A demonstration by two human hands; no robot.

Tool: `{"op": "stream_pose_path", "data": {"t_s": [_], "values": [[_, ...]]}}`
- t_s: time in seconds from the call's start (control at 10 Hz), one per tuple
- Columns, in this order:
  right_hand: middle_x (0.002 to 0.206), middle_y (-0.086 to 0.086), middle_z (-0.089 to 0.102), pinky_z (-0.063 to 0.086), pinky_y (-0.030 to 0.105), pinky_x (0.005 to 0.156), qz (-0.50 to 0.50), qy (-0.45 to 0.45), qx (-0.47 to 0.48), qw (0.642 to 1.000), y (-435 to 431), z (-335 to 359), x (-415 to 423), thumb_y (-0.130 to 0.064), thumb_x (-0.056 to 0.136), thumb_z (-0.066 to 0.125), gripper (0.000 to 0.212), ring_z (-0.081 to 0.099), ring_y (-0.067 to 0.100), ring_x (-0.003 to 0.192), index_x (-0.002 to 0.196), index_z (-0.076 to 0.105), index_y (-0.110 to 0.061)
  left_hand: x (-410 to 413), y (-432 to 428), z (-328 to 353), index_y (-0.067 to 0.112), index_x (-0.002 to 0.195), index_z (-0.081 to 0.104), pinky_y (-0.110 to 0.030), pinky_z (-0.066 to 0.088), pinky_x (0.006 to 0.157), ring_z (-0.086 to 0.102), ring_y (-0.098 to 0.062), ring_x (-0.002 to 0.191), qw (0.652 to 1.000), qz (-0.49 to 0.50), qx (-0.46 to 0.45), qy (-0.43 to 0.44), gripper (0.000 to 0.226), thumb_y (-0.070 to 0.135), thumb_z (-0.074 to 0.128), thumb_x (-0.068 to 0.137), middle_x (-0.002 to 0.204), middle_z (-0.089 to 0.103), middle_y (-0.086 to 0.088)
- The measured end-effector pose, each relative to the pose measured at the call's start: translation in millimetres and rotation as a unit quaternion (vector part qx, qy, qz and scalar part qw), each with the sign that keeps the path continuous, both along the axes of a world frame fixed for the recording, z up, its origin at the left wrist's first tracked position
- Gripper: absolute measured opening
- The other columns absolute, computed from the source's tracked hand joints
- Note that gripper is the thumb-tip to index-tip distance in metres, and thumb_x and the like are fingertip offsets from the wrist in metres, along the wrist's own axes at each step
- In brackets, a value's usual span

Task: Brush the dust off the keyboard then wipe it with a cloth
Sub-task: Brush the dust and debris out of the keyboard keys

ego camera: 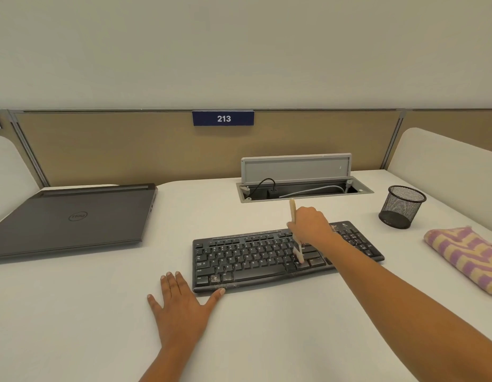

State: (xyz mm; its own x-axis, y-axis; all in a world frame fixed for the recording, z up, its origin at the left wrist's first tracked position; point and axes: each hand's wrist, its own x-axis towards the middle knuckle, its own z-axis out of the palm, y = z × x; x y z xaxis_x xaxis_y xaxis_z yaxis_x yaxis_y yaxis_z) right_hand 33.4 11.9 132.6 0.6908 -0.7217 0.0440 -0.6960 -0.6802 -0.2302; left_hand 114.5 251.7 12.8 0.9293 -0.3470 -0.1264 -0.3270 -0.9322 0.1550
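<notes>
- Gripping the brush (292, 209) by its handle, the right hand (311, 223) was curled round it; bristles touched keys right of centre on the keyboard (255, 261).
- Left hand (181, 301) lay flat on the desk (266, 343), fingers spread, thumb tip touching the keyboard's front edge.
- Keyboard sat mid-desk, specks along its front.
- Cloth (465, 257) lay folded to the right, apart.
- Closed laptop (73, 219) at left.
</notes>
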Motion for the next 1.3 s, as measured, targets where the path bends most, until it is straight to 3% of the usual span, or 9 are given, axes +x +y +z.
{"op": "stream_pose_path", "data": {"t_s": [0.2, 0.3, 0.5, 0.6, 0.7, 0.9, 1.0, 1.2, 1.3], "values": [[0.106, 0.014, 0.066, 0.048, 0.028, 0.074, -0.008, -0.019, 0.019, 1.0, 2, -2, 3, -0.024, 0.095, 0.05, 0.029, 0.065, 0.027, 0.094, 0.109, 0.059, 0.001, 0, 0, 1, 0.006, 0.152, 0.0, -0.05, 0.004, 0.116, -0.006, -0.02, 0.147, 1.0, -0.002, 0.007, 0.006, 0.153, 0.082, -0.044, 0.025, 0.16, 0.001, -0.009], [0.102, 0.013, 0.066, 0.046, 0.029, 0.071, -0.022, -0.037, 0.014, 0.999, -1, -1, 2, -0.025, 0.095, 0.05, 0.03, 0.065, 0.027, 0.092, 0.107, 0.06, 0.0, 0, 0, 1, 0.006, 0.152, 0.0, -0.05, 0.004, 0.116, -0.006, -0.02, 0.147, 1.0, 0.0, 0.004, 0.005, 0.153, 0.082, -0.043, 0.026, 0.16, 0.001, -0.009], [0.074, 0.005, 0.054, 0.041, 0.027, 0.063, -0.048, -0.137, -0.039, 0.989, -6, -5, -5, -0.034, 0.095, 0.049, 0.037, 0.053, 0.018, 0.069, 0.094, 0.065, -0.001, -1, 0, 0, 0.006, 0.151, -0.001, -0.05, 0.004, 0.116, -0.006, -0.02, 0.147, 1.0, -0.002, -0.003, -0.006, 0.138, 0.089, -0.026, 0.044, 0.16, 0.001, -0.008], [0.069, 0.006, 0.059, 0.039, 0.022, 0.061, -0.036, -0.218, -0.043, 0.974, -5, -18, -16, -0.034, 0.094, 0.051, 0.036, 0.053, 0.015, 0.063, 0.089, 0.068, -0.002, 0, 0, 0, 0.006, 0.152, 0.0, -0.05, 0.004, 0.116, -0.006, -0.02, 0.147, 1.0, 0.0, -0.002, -0.004, 0.145, 0.085, -0.034, 0.035, 0.16, 0.002, -0.008], [0.064, 0.004, 0.061, 0.04, 0.016, 0.055, -0.015, -0.235, -0.029, 0.971, -2, -34, -26, -0.033, 0.094, 0.052, 0.034, 0.055, 0.013, 0.059, 0.087, 0.071, -0.005, 0, 0, 1, 0.007, 0.152, 0.002, -0.05, 0.005, 0.116, -0.005, -0.02, 0.147, 1.0, -0.001, -0.004, 0.002, 0.151, 0.083, -0.041, 0.028, 0.16, 0.003, -0.008], [0.052, -0.004, 0.047, 0.039, 0.021, 0.053, -0.04, -0.205, 0.01, 0.978, 0, -44, -36, -0.03, 0.095, 0.05, 0.038, 0.049, 0.012, 0.053, 0.074, 0.065, -0.002, 0, 0, 0, 0.007, 0.152, 0.003, -0.05, 0.005, 0.116, -0.005, -0.019, 0.147, 1.0, 0.002, -0.006, 0.004, 0.152, 0.084, -0.041, 0.029, 0.16, 0.004, -0.008], [0.07, 0.008, 0.059, 0.043, 0.026, 0.061, -0.044, -0.162, 0.029, 0.985, -3, -37, -36, -0.029, 0.095, 0.051, 0.035, 0.055, 0.019, 0.066, 0.086, 0.065, 0.003, 0, 0, 0, 0.007, 0.152, 0.003, -0.05, 0.005, 0.116, -0.004, -0.019, 0.147, 1.0, 0.002, -0.005, 0.005, 0.151, 0.084, -0.041, 0.029, 0.16, 0.004, -0.008], [0.095, 0.015, 0.067, 0.049, 0.029, 0.067, -0.026, -0.061, 0.027, 0.997, -9, -18, -29, -0.027, 0.093, 0.055, 0.03, 0.065, 0.025, 0.084, 0.099, 0.062, 0.002, 0, 0, 0, 0.007, 0.152, 0.002, -0.05, 0.005, 0.116, -0.004, -0.019, 0.147, 1.0, 0.002, -0.004, -0.001, 0.151, 0.083, -0.041, 0.029, 0.16, 0.004, -0.008], [0.094, 0.014, 0.067, 0.047, 0.026, 0.067, -0.033, -0.086, 0.024, 0.995, -11, -11, -24, -0.029, 0.092, 0.056, 0.031, 0.063, 0.022, 0.08, 0.099, 0.063, 0.001, 0, 0, -1, 0.007, 0.152, 0.002, -0.05, 0.005, 0.116, -0.004, -0.02, 0.147, 1.0, 0.002, -0.005, -0.003, 0.149, 0.084, -0.039, 0.031, 0.16, 0.003, -0.008]]}}
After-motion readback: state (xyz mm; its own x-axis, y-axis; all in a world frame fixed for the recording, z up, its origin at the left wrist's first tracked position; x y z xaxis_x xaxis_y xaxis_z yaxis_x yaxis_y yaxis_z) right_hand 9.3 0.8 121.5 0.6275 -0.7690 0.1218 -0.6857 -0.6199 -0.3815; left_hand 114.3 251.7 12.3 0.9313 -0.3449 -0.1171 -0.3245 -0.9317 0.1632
